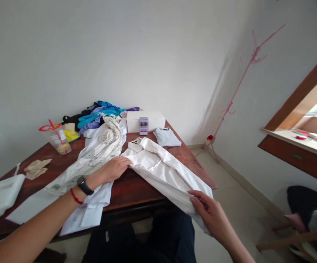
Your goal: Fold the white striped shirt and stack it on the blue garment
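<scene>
- I am partway through a fold, I judge: the white shirt [161,166] lies along the counter [136,190], collar at the far end, hem hanging over the near right edge.
- My left hand [111,171] lies flat on the shirt's left side near the shoulder, fingers [125,162] stretched out and pressing rather than pinching, nothing clasped in them.
- My right hand [210,212] is off the near right corner of the counter, its fingers [195,197] closed on the shirt's lower edge and holding the cloth taut.
- A second, patterned pale garment [98,153] lies crumpled just left of the shirt, touching it near my left hand; a small folded grey piece [166,137] sits at the far right beside a white box [145,120].
- Farther left are a heap of blue and purple clothes [100,113], a plastic cup with a straw [57,138] and a white device [1,197].
- The next move, as I read it, calls for the left palm to pin the fabric while the right carries the hem up towards the collar, keeping it clear of the patterned garment.
</scene>
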### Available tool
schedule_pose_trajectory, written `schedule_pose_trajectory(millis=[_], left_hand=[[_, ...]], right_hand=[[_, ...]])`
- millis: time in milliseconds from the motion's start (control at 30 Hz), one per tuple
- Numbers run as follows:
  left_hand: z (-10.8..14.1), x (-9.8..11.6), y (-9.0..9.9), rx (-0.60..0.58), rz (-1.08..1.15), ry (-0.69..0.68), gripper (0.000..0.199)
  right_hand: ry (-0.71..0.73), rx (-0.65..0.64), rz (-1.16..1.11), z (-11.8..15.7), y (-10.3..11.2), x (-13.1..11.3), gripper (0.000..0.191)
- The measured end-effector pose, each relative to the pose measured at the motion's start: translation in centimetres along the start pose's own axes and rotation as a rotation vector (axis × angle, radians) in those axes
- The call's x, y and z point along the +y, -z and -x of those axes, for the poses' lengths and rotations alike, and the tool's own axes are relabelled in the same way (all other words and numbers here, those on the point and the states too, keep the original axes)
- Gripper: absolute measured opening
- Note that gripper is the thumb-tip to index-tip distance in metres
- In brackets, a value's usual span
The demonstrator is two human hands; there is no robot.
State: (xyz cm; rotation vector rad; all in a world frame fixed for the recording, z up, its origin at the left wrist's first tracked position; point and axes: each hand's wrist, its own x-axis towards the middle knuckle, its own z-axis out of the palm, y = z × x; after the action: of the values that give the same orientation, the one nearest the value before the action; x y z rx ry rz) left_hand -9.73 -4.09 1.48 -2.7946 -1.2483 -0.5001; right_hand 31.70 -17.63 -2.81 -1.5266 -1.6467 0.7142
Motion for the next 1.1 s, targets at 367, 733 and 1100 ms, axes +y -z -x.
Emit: schedule_pose_trajectory(millis=[367,733,1100], left_hand=[[-2.7,-0.8,4.1,-0.094,0.159,-0.014,0.034],[-14.5,-4.5,0.1,-0.244,-0.029,-0.051,0.031],[-18.1,-3.1,-8.4,-0.162,-0.112,-0.058,0.029]], right_hand=[[-0.035,-0.087,0.182,1.3,3.5,1.5,0.045],[-0.105,-0.128,-0.007,-3.6,7.0,4.8,0.047],[-0.231,-0.011,0.237,-5.0,5.9,10.1,0.052]])
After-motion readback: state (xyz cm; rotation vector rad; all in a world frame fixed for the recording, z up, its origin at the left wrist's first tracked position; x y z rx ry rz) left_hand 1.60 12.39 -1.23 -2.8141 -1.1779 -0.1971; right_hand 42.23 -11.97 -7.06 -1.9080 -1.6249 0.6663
